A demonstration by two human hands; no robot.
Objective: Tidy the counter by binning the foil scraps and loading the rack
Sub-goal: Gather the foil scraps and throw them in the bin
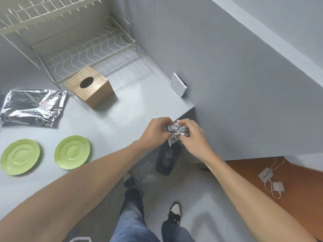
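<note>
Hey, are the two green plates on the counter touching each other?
Apart. The head view shows a clear strip of grey counter between the left green plate and the right green plate.

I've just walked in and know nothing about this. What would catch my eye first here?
Probably the two hands, left hand and right hand, squeezing a foil ball together above a dark bin on the floor. Next, two green plates on the grey counter, below a shiny foil sheet.
</note>
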